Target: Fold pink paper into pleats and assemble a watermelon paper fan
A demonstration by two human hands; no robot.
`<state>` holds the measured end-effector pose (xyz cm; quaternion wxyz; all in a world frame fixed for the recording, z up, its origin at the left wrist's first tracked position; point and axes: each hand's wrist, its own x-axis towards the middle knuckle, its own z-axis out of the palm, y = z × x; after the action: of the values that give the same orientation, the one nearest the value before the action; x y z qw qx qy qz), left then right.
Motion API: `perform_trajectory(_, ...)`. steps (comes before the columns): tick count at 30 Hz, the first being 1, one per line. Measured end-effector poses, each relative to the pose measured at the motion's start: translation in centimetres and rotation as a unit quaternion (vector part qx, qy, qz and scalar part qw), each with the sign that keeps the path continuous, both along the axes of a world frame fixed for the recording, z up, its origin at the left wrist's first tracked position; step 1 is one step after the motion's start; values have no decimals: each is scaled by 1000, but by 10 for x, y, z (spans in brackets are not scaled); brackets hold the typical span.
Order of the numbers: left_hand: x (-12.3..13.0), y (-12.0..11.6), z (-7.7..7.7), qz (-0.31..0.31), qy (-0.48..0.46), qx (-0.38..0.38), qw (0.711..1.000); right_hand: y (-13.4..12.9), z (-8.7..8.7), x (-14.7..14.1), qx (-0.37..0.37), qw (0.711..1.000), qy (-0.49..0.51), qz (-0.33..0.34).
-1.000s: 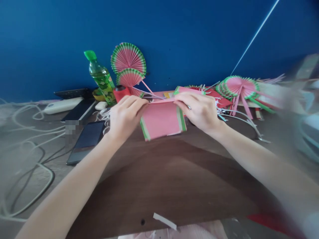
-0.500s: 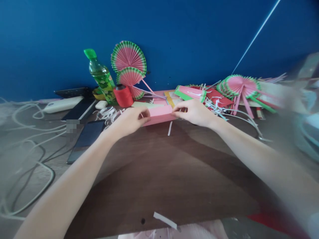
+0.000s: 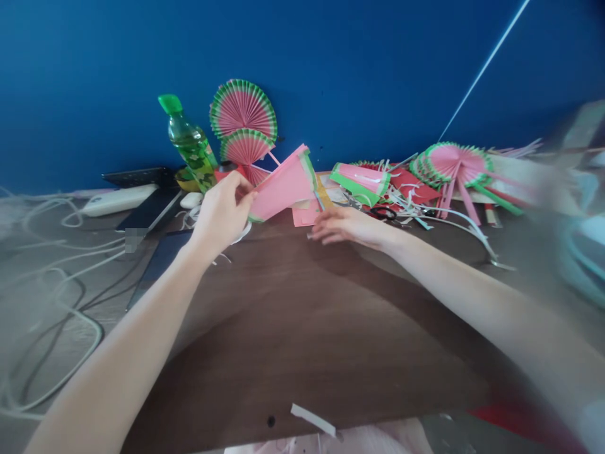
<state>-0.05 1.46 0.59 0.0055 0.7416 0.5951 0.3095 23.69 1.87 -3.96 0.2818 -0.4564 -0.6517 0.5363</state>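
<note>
Pinched in my left hand (image 3: 224, 205) is a folded pink paper piece (image 3: 283, 186) with green ends, raised and tilted above the table. My right hand (image 3: 343, 226) lies low over the table to the right of it, its fingers spread apart; the tip of a small white strip shows at its fingertips. Behind my hands are a flat pink paper (image 3: 305, 213) and a yellow strip (image 3: 324, 191). Another pink and green folded piece (image 3: 363, 178) rests behind my right hand.
Pleated round fans (image 3: 243, 110) lean on the blue wall beside a green bottle (image 3: 191, 148). More fans (image 3: 454, 165) and paper scraps lie right. Phone (image 3: 158, 261), power bank (image 3: 120, 199) and cables are left. A white strip (image 3: 313, 419) lies at the table's front edge.
My left hand has moved left and up, lifting and tilting the pink paper. My right hand has let go of it, opened and moved slightly down, over where the small white strip lay.
</note>
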Motion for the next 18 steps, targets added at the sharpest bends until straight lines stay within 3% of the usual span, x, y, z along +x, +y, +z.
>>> perform_trajectory(2,0,0,0,-6,0,-5,1000,5,-7,-1,188,977,3,-103)
perform_trajectory(4,0,-2,1,-19,2,-12,1000,9,-9,0,289,946,28,-146)
perform_trajectory(9,-1,-4,1,-105,33,-100,989,12,1,9,301,928,77,-205)
perform_trajectory(11,0,-4,-2,-138,57,-153,977,10,6,12,298,936,66,-174)
perform_trajectory(15,4,-3,-6,-176,91,-224,954,4,13,13,242,970,-30,-5)
perform_trajectory(18,6,-2,-9,-187,105,-271,938,0,16,13,205,974,-90,45)
